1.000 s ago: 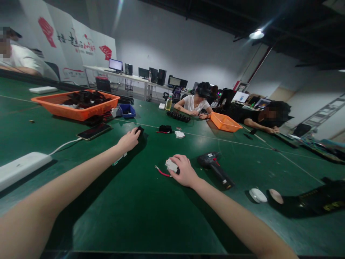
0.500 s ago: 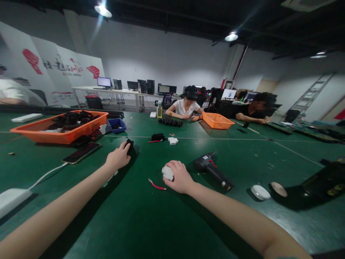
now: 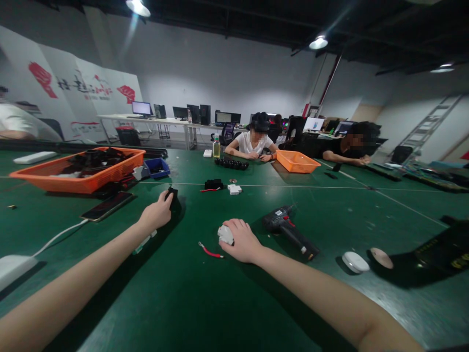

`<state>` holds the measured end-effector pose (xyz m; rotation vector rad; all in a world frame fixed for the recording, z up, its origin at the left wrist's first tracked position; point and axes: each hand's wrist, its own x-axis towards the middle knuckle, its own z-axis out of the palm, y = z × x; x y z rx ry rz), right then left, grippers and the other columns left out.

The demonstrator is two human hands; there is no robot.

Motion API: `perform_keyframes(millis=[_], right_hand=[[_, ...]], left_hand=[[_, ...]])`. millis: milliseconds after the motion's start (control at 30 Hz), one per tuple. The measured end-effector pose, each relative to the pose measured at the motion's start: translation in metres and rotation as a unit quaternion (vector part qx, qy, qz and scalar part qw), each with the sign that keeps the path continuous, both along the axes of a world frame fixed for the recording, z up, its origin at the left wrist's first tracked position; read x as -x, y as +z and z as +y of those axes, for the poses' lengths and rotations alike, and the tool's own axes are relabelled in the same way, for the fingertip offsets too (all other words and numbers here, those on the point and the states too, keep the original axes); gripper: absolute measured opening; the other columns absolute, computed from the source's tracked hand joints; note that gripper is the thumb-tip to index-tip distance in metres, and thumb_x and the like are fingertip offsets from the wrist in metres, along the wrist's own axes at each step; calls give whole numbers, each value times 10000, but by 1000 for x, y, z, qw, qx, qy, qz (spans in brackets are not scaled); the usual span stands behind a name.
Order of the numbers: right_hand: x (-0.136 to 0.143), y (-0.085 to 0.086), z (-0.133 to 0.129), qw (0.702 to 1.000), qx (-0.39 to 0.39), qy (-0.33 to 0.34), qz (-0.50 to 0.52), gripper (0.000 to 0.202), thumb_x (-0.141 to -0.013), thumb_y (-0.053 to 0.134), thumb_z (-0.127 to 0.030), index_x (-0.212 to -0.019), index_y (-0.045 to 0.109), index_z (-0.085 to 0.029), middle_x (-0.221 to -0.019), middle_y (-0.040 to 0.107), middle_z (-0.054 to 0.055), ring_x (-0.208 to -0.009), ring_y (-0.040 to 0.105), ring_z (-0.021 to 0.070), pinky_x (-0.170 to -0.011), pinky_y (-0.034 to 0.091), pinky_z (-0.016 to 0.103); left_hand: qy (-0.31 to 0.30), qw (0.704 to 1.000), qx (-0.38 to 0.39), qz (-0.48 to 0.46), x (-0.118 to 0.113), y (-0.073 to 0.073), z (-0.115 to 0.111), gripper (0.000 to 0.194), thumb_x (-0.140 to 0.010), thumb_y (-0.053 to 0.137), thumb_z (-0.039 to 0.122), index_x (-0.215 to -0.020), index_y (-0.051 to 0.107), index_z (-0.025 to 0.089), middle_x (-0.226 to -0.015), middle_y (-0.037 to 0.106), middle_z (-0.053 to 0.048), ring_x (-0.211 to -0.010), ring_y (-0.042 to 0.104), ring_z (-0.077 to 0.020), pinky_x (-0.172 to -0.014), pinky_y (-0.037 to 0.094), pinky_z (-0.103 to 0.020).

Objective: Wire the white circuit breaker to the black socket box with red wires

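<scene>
My left hand (image 3: pixel 157 213) is closed on a small black block-shaped part (image 3: pixel 172 193) over the green table, left of the middle. Under that forearm a pale, partly hidden piece (image 3: pixel 146 240) shows. My right hand (image 3: pixel 242 239) wraps round a white plastic housing (image 3: pixel 225 235) resting on the tabletop. Just left of it lies a short red wire (image 3: pixel 210 252) with metal ends. To the right, a black cordless screwdriver (image 3: pixel 289 230) lies on its side. Farther back are a black part (image 3: pixel 213 184) with a red wire and another white housing (image 3: pixel 234 189).
At left stand an orange basket (image 3: pixel 66 185) of black parts, a small blue bin (image 3: pixel 158 168) and a phone (image 3: pixel 108 206) with a white cable. Another orange basket (image 3: pixel 297 162) and a bottle (image 3: pixel 216 147) are near a co-worker (image 3: pixel 252 144). A white case (image 3: pixel 355 262) lies at right.
The view has shifted slightly. Both hands keep their grips, with the black part and the white housing in almost the same places.
</scene>
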<state>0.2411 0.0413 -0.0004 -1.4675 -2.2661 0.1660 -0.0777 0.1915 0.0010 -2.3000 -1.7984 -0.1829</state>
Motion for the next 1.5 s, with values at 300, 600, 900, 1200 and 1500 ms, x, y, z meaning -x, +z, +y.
perform_keyframes(millis=[300, 600, 900, 1200, 1500], right_hand=[[0, 1, 0, 1000, 4, 2, -1, 528, -867, 616, -484, -1296, 510, -196, -1260, 557, 141, -1145, 492, 306, -944, 425, 451], [-2, -3, 3, 1000, -2, 6, 4, 526, -868, 613, -499, -1294, 505, -210, -1262, 556, 133, -1140, 493, 306, -943, 426, 457], [0, 1, 1, 1000, 8, 9, -1, 499, -885, 596, -480, -1300, 497, -221, -1267, 553, 125, -1139, 493, 298, -945, 429, 455], [5, -2, 1, 1000, -10, -2, -27, 460, -871, 624, -425, -1269, 507, -226, -1242, 559, 119, -1132, 505, 292, -957, 419, 449], [7, -2, 2, 1000, -6, -2, -28, 450, -876, 624, -388, -1279, 498, -232, -1257, 555, 113, -1153, 506, 283, -970, 414, 445]], left_hand=[[-51, 998, -18, -13, 3, -7, 11, 646, -883, 341, 165, -1525, 292, 120, -1619, 208, -169, -1119, 658, -273, -906, 547, -351], [-38, 999, -23, -8, 2, -5, 7, 621, -898, 372, 271, -1511, 304, 191, -1593, 270, -160, -876, 709, -241, -675, 562, -355], [-34, 997, -74, 7, 1, -2, 4, 563, -900, 405, 252, -1448, 394, 121, -1498, 407, -190, -1255, 508, -341, -944, 484, -439], [2, 994, -107, -35, 1, -5, 1, 524, -917, 384, 248, -1390, 436, 31, -1330, 495, -259, -1268, 435, -371, -970, 420, -447], [14, 996, -76, -46, 6, -11, 7, 596, -920, 374, 225, -1512, 321, 183, -1297, 508, -214, -1222, 478, -346, -923, 426, -411]])
